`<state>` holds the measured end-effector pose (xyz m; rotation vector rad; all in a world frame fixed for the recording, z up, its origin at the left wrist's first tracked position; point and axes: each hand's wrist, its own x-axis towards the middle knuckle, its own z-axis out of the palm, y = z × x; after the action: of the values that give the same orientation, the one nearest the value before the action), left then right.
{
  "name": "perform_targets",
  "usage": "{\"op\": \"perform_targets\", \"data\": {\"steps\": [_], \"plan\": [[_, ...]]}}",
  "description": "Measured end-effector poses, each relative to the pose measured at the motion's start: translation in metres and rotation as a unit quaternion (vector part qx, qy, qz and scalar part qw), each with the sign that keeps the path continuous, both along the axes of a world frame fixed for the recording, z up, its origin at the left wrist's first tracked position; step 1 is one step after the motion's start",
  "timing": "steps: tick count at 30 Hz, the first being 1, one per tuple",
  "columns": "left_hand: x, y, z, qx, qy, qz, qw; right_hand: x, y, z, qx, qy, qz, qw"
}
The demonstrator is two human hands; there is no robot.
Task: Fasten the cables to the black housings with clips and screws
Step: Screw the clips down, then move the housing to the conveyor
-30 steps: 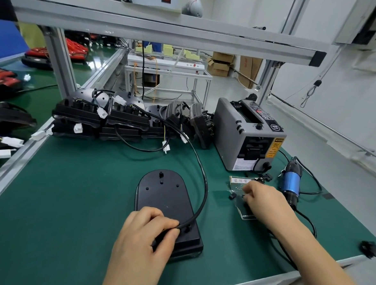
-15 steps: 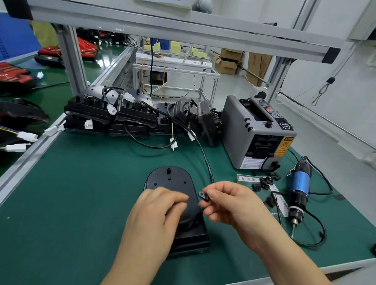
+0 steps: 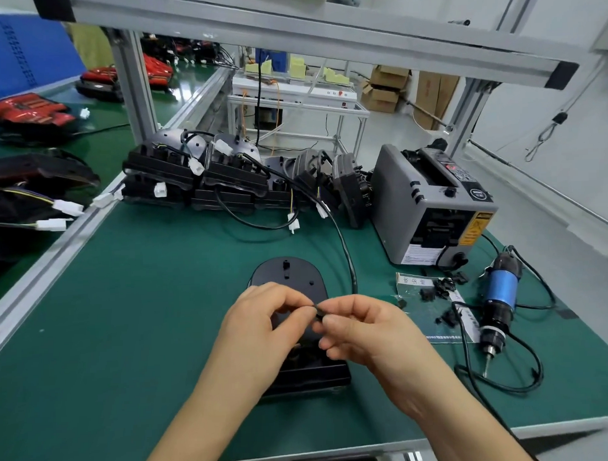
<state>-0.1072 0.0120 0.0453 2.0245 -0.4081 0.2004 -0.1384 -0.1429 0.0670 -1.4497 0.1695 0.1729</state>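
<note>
Black housing (image 3: pixel 290 275) and cable (image 3: pixel 344 249) on green mat (image 3: pixel 126 322), blue-bodied screwdriver (image 3: pixel 500 289) (grey dispenser (image 3: pixel 429 205) with yellow label)

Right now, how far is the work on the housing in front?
Done: the housing lies flat on the mat, the cable reaching it. In hand: left hand and right hand pinch a small clip above it. Left: seating the clip and screwing; the screwdriver lies unheld at the right.

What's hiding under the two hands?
The black housing lies under both hands. Its rounded far end and near edge show; its middle is covered. The left hand and right hand pinch a small black clip above it. The cable disappears behind them.
</note>
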Motion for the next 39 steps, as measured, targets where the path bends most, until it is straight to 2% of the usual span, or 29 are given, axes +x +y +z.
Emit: {"op": "perform_targets", "data": {"steps": [4, 10, 16, 19, 25, 30, 32, 36, 39], "plan": [[-0.003, 0.000, 0.001, 0.012, -0.020, 0.006, 1.000, -0.003, 0.005, -0.001, -0.050, -0.028, -0.031, 0.998], [-0.017, -0.004, -0.003, 0.041, -0.116, 0.061, 0.991, -0.009, 0.009, -0.005, 0.023, -0.025, -0.083, 0.996], [-0.009, 0.010, 0.002, 0.099, -0.192, -0.065, 0.974, -0.015, 0.005, -0.005, 0.031, -0.006, -0.045, 0.998], [-0.008, 0.012, 0.003, 0.100, -0.227, -0.093, 0.964, -0.018, 0.000, 0.000, 0.017, 0.014, -0.011, 1.000], [-0.014, 0.012, -0.012, 0.091, -0.302, -0.073, 0.946, -0.029, -0.003, -0.001, 0.022, 0.026, 0.006, 0.999], [-0.027, 0.006, -0.031, 0.093, -0.354, -0.008, 0.931, -0.034, -0.001, -0.007, -0.035, 0.009, -0.019, 0.999], [-0.030, 0.007, -0.037, 0.072, -0.312, 0.025, 0.947, -0.034, -0.002, -0.009, -0.060, 0.008, -0.030, 0.998], [-0.031, 0.012, -0.037, 0.058, -0.164, 0.089, 0.981, -0.029, -0.002, -0.016, -0.141, -0.011, -0.061, 0.988], [-0.032, 0.008, -0.034, 0.076, -0.134, 0.090, 0.984, -0.027, 0.005, -0.020, -0.201, -0.033, -0.075, 0.976]]}}
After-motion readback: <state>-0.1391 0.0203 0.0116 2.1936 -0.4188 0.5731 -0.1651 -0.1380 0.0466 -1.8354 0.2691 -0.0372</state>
